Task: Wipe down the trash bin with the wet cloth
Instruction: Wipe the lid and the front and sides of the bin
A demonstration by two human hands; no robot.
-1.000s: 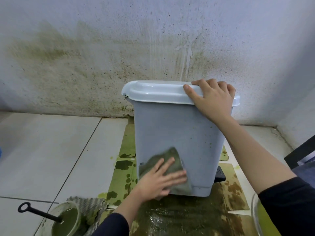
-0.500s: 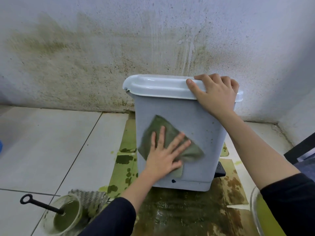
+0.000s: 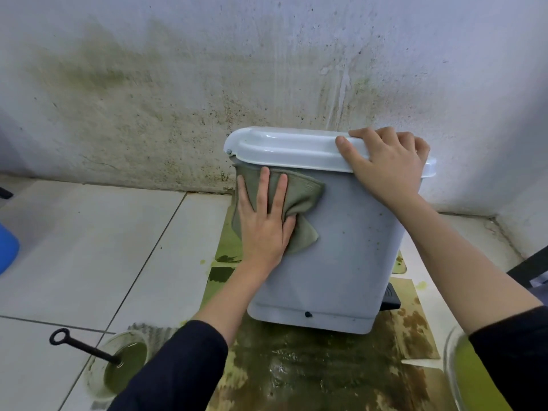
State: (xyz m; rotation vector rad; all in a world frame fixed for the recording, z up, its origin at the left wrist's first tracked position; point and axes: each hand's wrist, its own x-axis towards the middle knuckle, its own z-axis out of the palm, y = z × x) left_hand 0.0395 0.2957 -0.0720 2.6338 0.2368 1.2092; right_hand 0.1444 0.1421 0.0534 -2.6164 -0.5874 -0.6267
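Note:
A grey trash bin with a white lid stands tilted against the stained wall, on wet cardboard. My left hand presses a damp green cloth flat against the bin's upper left side, just under the lid, fingers straight and pointing up. My right hand grips the lid's right end, fingers curled over its far edge and thumb on the front. Dark specks dot the bin's right side.
A cup of green liquid with a black handled tool stands at the lower left on white tiles. Soaked cardboard covers the floor under the bin. A clear container with green liquid sits at the lower right. A blue object shows at the left edge.
My left hand has slid the cloth up the bin's side from near the bottom to just below the lid. My right hand has kept its hold on the lid.

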